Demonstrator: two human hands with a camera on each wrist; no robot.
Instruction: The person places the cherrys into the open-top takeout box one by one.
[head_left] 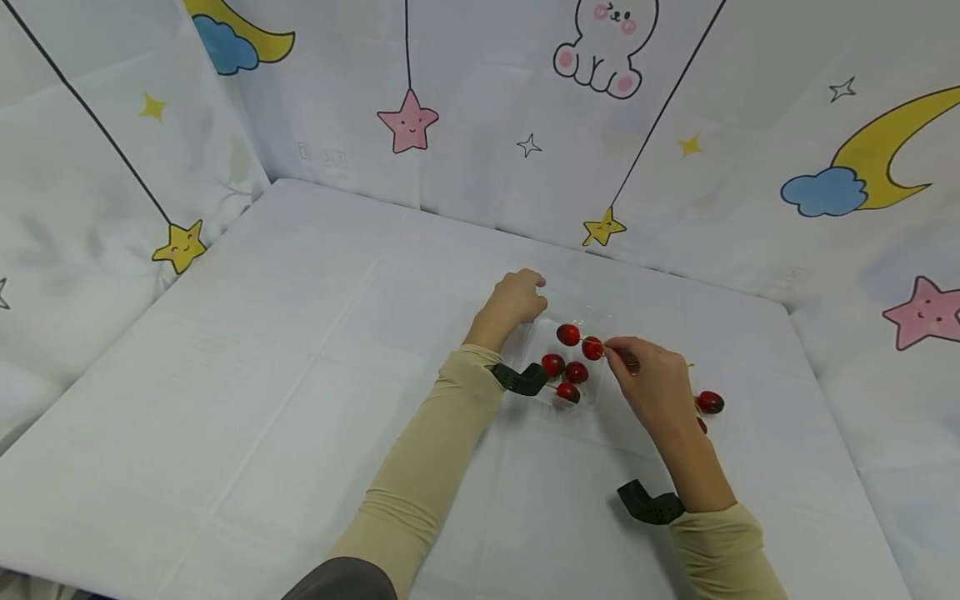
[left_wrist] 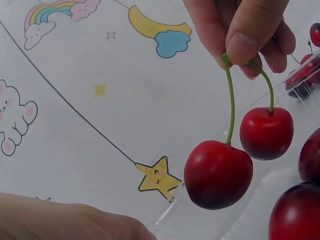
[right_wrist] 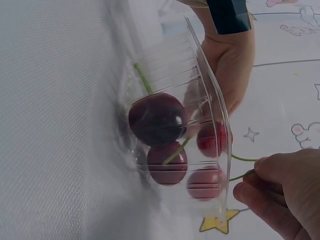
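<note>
My right hand (head_left: 651, 379) pinches the green stems of two red cherries (left_wrist: 218, 175) between thumb and fingertips. Both fruits hang over a clear plastic container (right_wrist: 206, 67), overlapping its far wall in the right wrist view. Inside the container lie several more cherries (head_left: 576, 372), dark red and some with stems. At the container's far left side, my left hand (head_left: 517, 298) holds its edge with curled fingers; part of that hand shows through the clear wall (right_wrist: 192, 97) in the right wrist view.
More cherries (head_left: 709, 402) lie on the white table (head_left: 315, 333) to the right of the container, partly hidden behind my right wrist. A white cloth backdrop (head_left: 480, 183) with printed stars and moons rises behind the table's far edge.
</note>
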